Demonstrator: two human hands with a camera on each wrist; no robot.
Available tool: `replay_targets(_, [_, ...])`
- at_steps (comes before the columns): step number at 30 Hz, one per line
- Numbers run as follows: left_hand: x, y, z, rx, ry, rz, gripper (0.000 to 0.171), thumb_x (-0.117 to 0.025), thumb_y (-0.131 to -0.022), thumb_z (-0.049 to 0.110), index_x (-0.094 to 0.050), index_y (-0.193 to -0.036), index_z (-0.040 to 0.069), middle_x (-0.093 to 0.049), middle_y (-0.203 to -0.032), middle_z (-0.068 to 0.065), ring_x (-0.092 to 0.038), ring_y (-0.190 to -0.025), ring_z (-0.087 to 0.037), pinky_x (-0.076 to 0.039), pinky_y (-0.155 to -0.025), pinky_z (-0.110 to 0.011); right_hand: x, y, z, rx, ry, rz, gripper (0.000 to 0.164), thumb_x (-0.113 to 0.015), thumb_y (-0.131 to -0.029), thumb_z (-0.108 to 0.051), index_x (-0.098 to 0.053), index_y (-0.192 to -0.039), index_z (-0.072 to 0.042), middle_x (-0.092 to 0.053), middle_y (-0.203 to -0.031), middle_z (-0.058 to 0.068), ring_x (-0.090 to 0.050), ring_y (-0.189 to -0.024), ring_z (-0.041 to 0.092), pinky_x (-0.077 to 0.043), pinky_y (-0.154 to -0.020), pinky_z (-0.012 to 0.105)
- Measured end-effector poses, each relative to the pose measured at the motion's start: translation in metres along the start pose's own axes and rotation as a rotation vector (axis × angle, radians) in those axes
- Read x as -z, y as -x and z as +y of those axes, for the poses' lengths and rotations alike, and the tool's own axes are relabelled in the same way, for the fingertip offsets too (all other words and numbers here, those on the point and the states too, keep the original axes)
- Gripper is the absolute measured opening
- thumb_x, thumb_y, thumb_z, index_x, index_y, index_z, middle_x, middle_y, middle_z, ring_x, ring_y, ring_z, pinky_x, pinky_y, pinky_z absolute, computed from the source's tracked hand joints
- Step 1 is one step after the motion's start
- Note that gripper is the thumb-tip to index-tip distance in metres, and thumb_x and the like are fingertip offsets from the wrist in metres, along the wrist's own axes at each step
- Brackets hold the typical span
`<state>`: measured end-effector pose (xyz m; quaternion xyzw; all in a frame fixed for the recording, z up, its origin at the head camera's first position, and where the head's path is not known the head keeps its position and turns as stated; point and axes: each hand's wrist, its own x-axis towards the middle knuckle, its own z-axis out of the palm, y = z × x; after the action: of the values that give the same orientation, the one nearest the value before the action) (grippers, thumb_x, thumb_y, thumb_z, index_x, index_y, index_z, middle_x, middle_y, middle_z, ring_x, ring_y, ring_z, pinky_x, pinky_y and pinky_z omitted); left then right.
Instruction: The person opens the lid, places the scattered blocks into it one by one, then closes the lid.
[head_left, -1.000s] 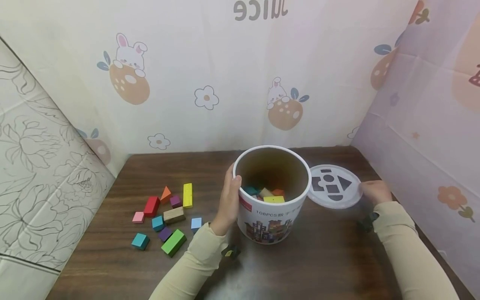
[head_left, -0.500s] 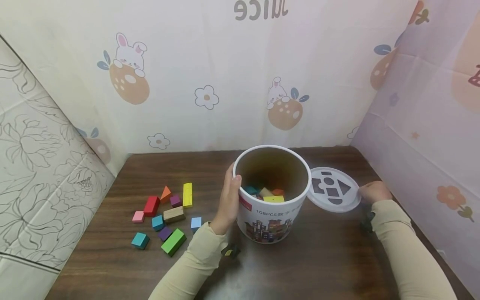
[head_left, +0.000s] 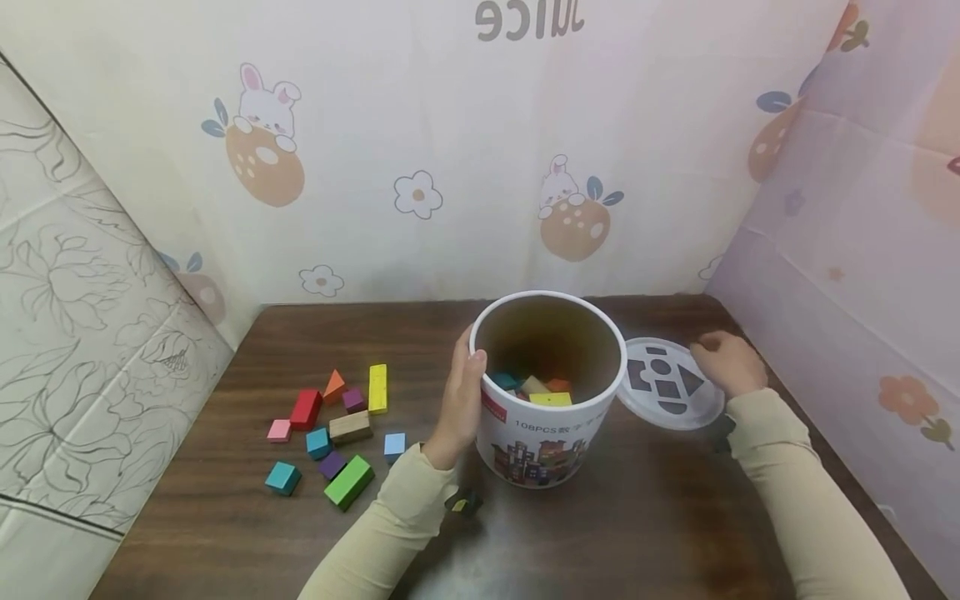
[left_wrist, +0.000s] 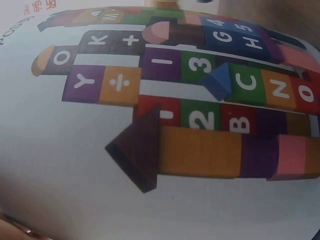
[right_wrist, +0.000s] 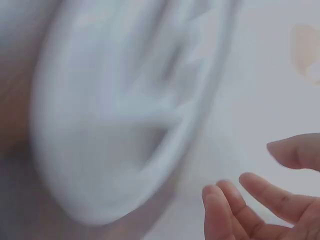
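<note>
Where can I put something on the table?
The brown wood-grained table is bare in front of the round white tub, between the beige sleeves. Another bare strip runs behind the small multicoloured blocks, below the rabbit-print backdrop. It's crowded among those blocks and by the round translucent lid and right hand.

The white bucket (head_left: 551,425), printed "108PCS", stands upright and uncovered on the desk (head_left: 622,533), coloured blocks (head_left: 551,399) inside, the left hand (head_left: 459,404) gripping its side. Beside it, the round translucent lid (head_left: 648,402), with 6 dark shapes, is near the right hand (head_left: 729,365).
</note>
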<state>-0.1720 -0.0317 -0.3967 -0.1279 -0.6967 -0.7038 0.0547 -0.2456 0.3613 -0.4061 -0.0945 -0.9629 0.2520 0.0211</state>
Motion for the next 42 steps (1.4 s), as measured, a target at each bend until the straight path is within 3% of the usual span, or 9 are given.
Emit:
replay_targets(4, [0.0, 0.0, 0.0, 0.007, 0.001, -0.001, 0.057, -0.036, -0.1, 0.052, -0.019, -0.152, 0.033, -0.031, -0.154, 0.004, -0.033, -0.14, -0.029, -0.029, -0.113, -0.064, 0.005, 0.015, -0.049, 0.166, -0.137, 0.032, 0.059, -0.04, -0.103, -0.042, -0.047, -0.137, 0.005, -0.051, -0.133, 0.034, -0.05, -0.118, 0.052, -0.042, -0.093, 0.065])
replay_targets(8, [0.001, 0.001, 0.001, 0.012, -0.008, 0.009, 0.058, -0.036, -0.1, 0.052, -0.019, -0.152, 0.033, -0.031, -0.154, 0.005, -0.034, -0.14, -0.027, -0.029, -0.113, -0.063, 0.009, 0.039, -0.093, 0.29, -0.32, -0.003, 0.057, -0.04, -0.104, -0.043, -0.046, -0.141, 0.0, -0.054, -0.134, 0.03, -0.056, -0.117, 0.049, -0.047, -0.094, 0.063])
replay_targets(11, [0.001, 0.001, 0.002, 0.012, -0.014, 0.019, 0.057, -0.036, -0.1, 0.052, -0.019, -0.152, 0.034, -0.031, -0.154, 0.006, -0.034, -0.14, -0.026, -0.029, -0.114, -0.062, 0.009, 0.056, -0.119, 0.331, -0.433, -0.067, 0.057, -0.039, -0.104, -0.044, -0.044, -0.144, -0.004, -0.055, -0.136, 0.026, -0.058, -0.117, 0.047, -0.049, -0.095, 0.061])
replay_targets(14, [0.002, 0.002, 0.001, 0.01, -0.013, 0.018, 0.057, -0.036, -0.1, 0.051, -0.02, -0.152, 0.032, -0.031, -0.154, 0.005, -0.034, -0.14, -0.027, -0.029, -0.114, -0.062, 0.007, 0.069, -0.135, 0.33, -0.472, -0.111, 0.057, -0.043, -0.103, -0.045, -0.044, -0.147, -0.009, -0.054, -0.139, 0.022, -0.058, -0.117, 0.042, -0.051, -0.094, 0.058])
replay_targets(19, [0.001, 0.003, -0.001, 0.015, -0.007, 0.011, 0.056, -0.035, -0.101, 0.049, -0.02, -0.152, 0.032, -0.031, -0.155, 0.004, -0.033, -0.141, -0.027, -0.028, -0.114, -0.063, 0.001, 0.083, -0.145, 0.281, -0.471, -0.133, 0.055, -0.049, -0.101, -0.043, -0.043, -0.148, -0.017, -0.052, -0.144, 0.015, -0.058, -0.1, 0.032, -0.056, -0.071, 0.036])
replay_targets(22, [0.0, 0.004, -0.001, 0.012, -0.004, -0.001, 0.057, -0.036, -0.101, 0.051, -0.019, -0.152, 0.033, -0.03, -0.155, 0.005, -0.033, -0.14, -0.026, -0.029, -0.114, -0.063, -0.003, 0.089, -0.144, 0.272, -0.521, -0.132, 0.05, -0.048, -0.102, -0.034, -0.043, -0.148, -0.016, -0.049, -0.147, 0.013, -0.057, -0.113, 0.036, -0.055, -0.086, 0.046])
replay_targets(26, [0.001, 0.003, 0.001, 0.024, -0.012, -0.026, 0.058, -0.037, -0.1, 0.053, -0.018, -0.152, 0.034, -0.03, -0.155, 0.007, -0.032, -0.141, -0.025, -0.029, -0.114, -0.063, -0.006, 0.095, -0.143, 0.284, -0.587, -0.105, 0.047, -0.043, -0.103, -0.026, -0.043, -0.148, -0.011, -0.045, -0.151, 0.013, -0.04, -0.14, 0.036, -0.033, -0.109, 0.066])
replay_targets(36, [0.022, -0.002, 0.014, 0.092, -0.1, -0.09, 0.054, -0.043, -0.101, 0.046, -0.026, -0.152, 0.037, -0.033, -0.156, 0.009, -0.035, -0.143, -0.024, -0.036, -0.11, -0.059, -0.012, 0.095, -0.148, 0.258, -0.638, -0.058, 0.046, -0.041, -0.103, -0.024, -0.045, -0.147, -0.012, -0.045, -0.151, 0.01, -0.038, -0.143, 0.034, -0.03, -0.112, 0.065])
replay_targets(42, [0.049, -0.007, 0.018, 0.102, -0.218, -0.072, 0.057, -0.044, -0.1, 0.05, -0.029, -0.152, 0.033, -0.029, -0.16, 0.006, -0.031, -0.147, -0.026, -0.033, -0.111, -0.061, -0.014, 0.094, -0.149, 0.243, -0.642, -0.048, 0.045, -0.04, -0.104, -0.026, -0.046, -0.147, -0.014, -0.046, -0.151, 0.008, -0.038, -0.143, 0.031, -0.03, -0.112, 0.063])
